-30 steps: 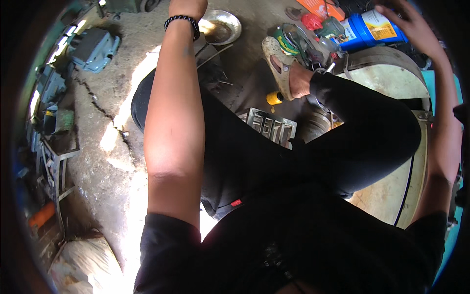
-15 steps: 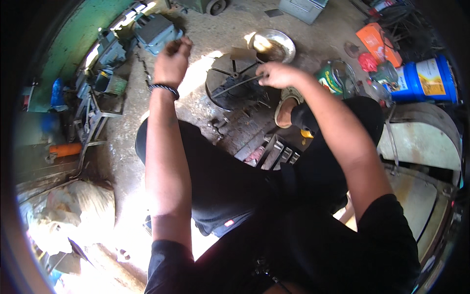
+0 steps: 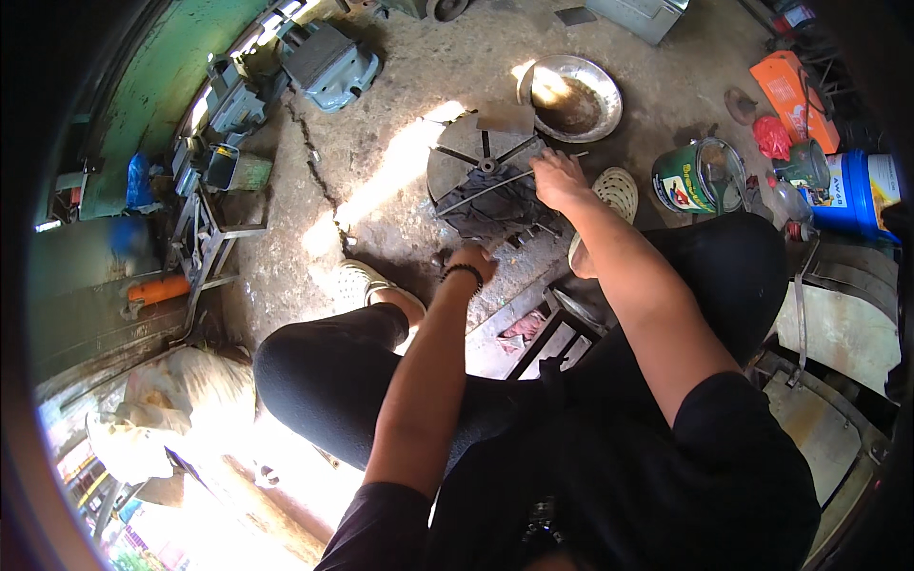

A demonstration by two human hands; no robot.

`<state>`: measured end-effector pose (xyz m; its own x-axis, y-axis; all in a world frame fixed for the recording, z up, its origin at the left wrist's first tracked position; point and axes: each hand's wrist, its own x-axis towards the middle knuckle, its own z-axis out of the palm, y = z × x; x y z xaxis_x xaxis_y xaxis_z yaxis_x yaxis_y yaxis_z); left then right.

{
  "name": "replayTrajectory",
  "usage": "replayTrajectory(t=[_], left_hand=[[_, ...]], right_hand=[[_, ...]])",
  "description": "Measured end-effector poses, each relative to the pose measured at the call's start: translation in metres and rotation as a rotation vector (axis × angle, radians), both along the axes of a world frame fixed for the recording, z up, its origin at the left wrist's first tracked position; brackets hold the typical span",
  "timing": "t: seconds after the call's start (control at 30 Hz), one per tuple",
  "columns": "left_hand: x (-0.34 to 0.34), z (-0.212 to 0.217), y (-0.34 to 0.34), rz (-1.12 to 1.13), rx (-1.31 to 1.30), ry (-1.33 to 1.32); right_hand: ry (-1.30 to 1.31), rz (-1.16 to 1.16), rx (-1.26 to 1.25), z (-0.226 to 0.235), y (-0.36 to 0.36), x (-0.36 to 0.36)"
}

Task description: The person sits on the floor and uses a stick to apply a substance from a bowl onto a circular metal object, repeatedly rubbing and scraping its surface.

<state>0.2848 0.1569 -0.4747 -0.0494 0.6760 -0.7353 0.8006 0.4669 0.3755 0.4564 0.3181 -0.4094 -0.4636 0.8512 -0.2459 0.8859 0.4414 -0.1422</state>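
Note:
My right hand (image 3: 560, 181) is closed around a thin metal rod (image 3: 486, 192), which slants across a round slotted metal plate (image 3: 449, 160) on the floor. A dark crumpled cloth (image 3: 490, 205) covers the near half of the plate, under the rod. At the near edge of the cloth is my left hand (image 3: 470, 259), low over the floor beside small dark metal pieces (image 3: 519, 238). Its fingers are mostly hidden, so I cannot make out anything in them. A flat brownish rectangular piece (image 3: 506, 119) lies on the plate's far edge.
A metal basin (image 3: 609, 114) stands beyond the plate. To the right are a green bucket (image 3: 682, 179), an orange box (image 3: 785, 90) and blue buckets (image 3: 862, 190). A grey machine part (image 3: 333, 71) sits far left, and a metal frame (image 3: 214, 233) stands nearer.
My left hand has come down and right from the upper left to the near side of the cloth. My right hand keeps hold of the rod. The whole view has shifted.

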Motion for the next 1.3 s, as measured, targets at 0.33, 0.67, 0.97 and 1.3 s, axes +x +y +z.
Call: replayTrajectory(t=[0.33,0.67,0.97,1.3], left_hand=[[-0.016,0.045,0.057,0.322,0.062,-0.184],[-0.014,-0.009,0.030,0.526,0.020,0.158],[-0.023,-0.001,0.056,0.392,0.137,0.281],[-0.057,0.048,0.019,0.641,0.321,0.118]], right_hand=[[-0.281,0.138,-0.098,-0.010,0.037,-0.008],[-0.096,0.374,-0.205,0.153,0.076,-0.012],[0.292,0.159,-0.207,0.234,0.046,0.075],[0.136,0.258,-0.243,0.222,0.027,0.088]])
